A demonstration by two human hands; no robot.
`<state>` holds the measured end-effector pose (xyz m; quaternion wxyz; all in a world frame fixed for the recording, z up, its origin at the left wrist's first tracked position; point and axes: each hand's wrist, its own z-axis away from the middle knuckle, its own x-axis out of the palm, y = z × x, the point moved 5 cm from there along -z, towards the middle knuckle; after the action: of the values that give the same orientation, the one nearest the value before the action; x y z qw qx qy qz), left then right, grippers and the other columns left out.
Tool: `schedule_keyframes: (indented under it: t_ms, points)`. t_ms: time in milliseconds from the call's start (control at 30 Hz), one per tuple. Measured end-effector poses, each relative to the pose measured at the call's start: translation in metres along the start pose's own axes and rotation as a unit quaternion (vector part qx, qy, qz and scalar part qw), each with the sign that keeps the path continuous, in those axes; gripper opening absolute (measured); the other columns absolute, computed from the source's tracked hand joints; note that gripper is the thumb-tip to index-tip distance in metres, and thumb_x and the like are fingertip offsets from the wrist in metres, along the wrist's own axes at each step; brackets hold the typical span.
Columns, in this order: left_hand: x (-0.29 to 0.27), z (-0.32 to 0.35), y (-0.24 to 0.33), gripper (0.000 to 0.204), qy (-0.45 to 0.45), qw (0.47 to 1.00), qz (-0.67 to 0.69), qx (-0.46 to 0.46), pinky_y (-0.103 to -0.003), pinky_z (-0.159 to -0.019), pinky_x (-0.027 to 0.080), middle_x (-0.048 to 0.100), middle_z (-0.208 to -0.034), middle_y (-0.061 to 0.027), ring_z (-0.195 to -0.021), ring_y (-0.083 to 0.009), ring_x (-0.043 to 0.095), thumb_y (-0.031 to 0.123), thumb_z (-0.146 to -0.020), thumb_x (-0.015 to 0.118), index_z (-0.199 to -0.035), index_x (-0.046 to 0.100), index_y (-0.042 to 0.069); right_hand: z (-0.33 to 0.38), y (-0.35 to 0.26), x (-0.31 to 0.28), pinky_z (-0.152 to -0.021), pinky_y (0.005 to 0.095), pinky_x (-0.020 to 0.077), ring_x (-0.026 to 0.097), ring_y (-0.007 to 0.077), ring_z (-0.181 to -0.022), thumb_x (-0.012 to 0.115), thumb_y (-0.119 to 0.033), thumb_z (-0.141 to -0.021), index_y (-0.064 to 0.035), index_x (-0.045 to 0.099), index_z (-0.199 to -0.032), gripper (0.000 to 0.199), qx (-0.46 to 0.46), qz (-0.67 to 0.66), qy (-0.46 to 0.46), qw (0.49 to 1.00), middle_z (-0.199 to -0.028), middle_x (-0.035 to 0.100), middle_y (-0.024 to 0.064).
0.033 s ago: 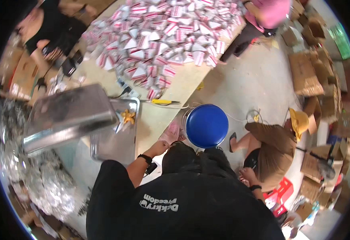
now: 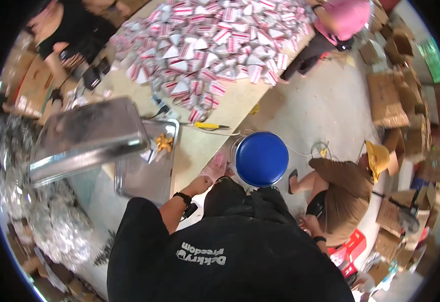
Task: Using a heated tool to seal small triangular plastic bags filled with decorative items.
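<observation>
Workshop floor of pale concrete shows under a long wooden table [image 2: 240, 108], and this table is the landmark for all. On its far part lies a big heap of red-and-white folded cartons [image 2: 215, 40]. At its near edge lies a yellow-handled tool [image 2: 207, 125]. Just beside the near edge stands a blue stool [image 2: 261, 158]. Left of the table sits a steel tray [image 2: 147, 173] with a small golden thing inside, and a shiny metal lid [image 2: 86, 138] is above it. The left hand [image 2: 214, 170] reaches between tray and stool, near the table edge; fingers seem loosely stretched, holding nothing I can see. Right hand is hidden under the black shirt. Another person crouches right of the stool.
</observation>
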<state>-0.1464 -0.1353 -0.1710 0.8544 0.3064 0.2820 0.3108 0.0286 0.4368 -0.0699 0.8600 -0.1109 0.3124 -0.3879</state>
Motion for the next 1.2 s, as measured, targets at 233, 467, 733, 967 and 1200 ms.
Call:
schedule_keyframes:
  t_ms: [233, 467, 733, 967, 1200]
  points:
    - [0.018, 0.087, -0.036, 0.038, 0.134, 0.97, 0.154, -0.13, -0.035, -0.07, 0.054, 0.071, -0.082, -0.0161, -0.07, -0.0235, 0.07, 0.032, -0.087, 0.056, -0.092, 0.069, -0.004, -0.012, 0.034, 0.034, -0.068, 0.0418, 0.0527, 0.068, 0.0314, -0.072, 0.047, -0.034, -0.098, -0.0027, 0.065, -0.095, 0.037, -0.027, 0.122, -0.03, 0.992, -0.076, 0.067, 0.0169]
    - [0.086, 0.211, -0.068, 0.026, 0.146, 0.987, -0.018, -0.069, -0.036, -0.064, 0.056, 0.07, -0.087, -0.0154, -0.076, -0.0243, 0.07, 0.015, -0.091, 0.051, -0.1, 0.068, -0.003, -0.058, 0.016, 0.06, -0.048, 0.0338, 0.0506, 0.063, 0.0223, -0.056, 0.055, -0.034, -0.095, 0.001, 0.061, -0.1, 0.036, 0.109, -0.263, -0.085, 0.955, -0.07, 0.064, 0.0125]
    - [0.24, 0.357, -0.134, 0.026, 0.147, 0.965, -0.176, -0.126, -0.034, -0.068, 0.056, 0.069, -0.084, -0.0182, -0.079, -0.0275, 0.07, 0.023, -0.082, 0.06, -0.088, 0.07, 0.001, -0.103, 0.04, 0.131, -0.046, 0.0306, 0.0427, 0.055, 0.0186, -0.054, 0.054, -0.031, -0.096, -0.003, 0.055, -0.092, 0.028, 0.147, -0.25, -0.18, 0.94, -0.066, 0.055, 0.0078]
    - [0.32, 0.442, -0.182, 0.026, 0.161, 0.952, 0.11, -0.237, -0.037, -0.06, 0.055, 0.071, -0.081, -0.0107, -0.071, -0.02, 0.07, 0.027, -0.088, 0.059, -0.087, 0.071, 0.004, -0.087, 0.01, 0.182, -0.041, 0.0301, 0.0292, 0.041, 0.0153, -0.047, 0.055, -0.02, -0.093, -0.006, 0.049, -0.075, 0.023, 0.008, -0.064, -0.35, 0.935, -0.06, 0.041, 0.004]
    - [0.347, 0.467, -0.266, 0.033, 0.182, 0.924, 0.139, -0.307, -0.048, -0.08, 0.05, 0.067, -0.098, -0.0256, -0.095, -0.042, 0.064, 0.032, -0.075, 0.071, -0.087, 0.073, 0.002, -0.076, -0.097, 0.205, -0.044, 0.0311, 0.0385, 0.055, 0.0189, -0.048, 0.054, -0.022, -0.093, -0.0038, 0.056, -0.074, 0.026, 0.023, 0.052, -0.278, 0.959, -0.063, 0.054, 0.0053]
